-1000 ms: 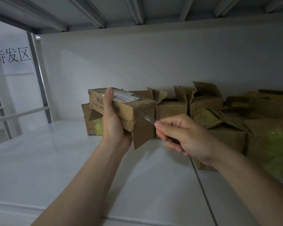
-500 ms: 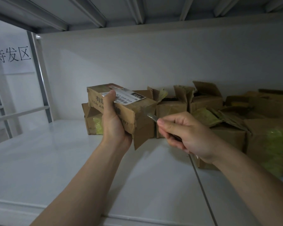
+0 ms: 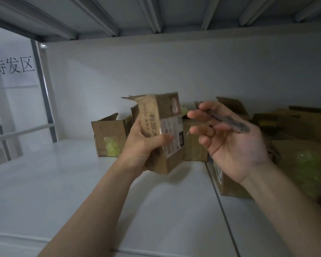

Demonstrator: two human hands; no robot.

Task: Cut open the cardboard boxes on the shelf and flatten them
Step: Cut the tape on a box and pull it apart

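My left hand point(image 3: 143, 143) grips a small brown cardboard box point(image 3: 165, 112) from its left side and holds it upright above the white shelf point(image 3: 63, 182). The box's white label faces me, and a torn flap sticks out at its top. My right hand point(image 3: 235, 151) is just right of the box, palm toward me with fingers spread loosely. A dark utility knife point(image 3: 230, 122) lies across that hand near the thumb, apparently pinched there. The blade tip is blurred and clear of the box.
An opened box point(image 3: 107, 132) with yellow-green filling stands behind on the left. More opened boxes point(image 3: 304, 164) crowd the right back of the shelf. A metal upright point(image 3: 44, 89) and a paper sign point(image 3: 13, 67) are at left. The upper shelf's underside hangs close overhead.
My left hand has turned the box from lying level to standing on end. My right hand has pulled the knife away from the box's end, rolled palm-up and opened its fingers.
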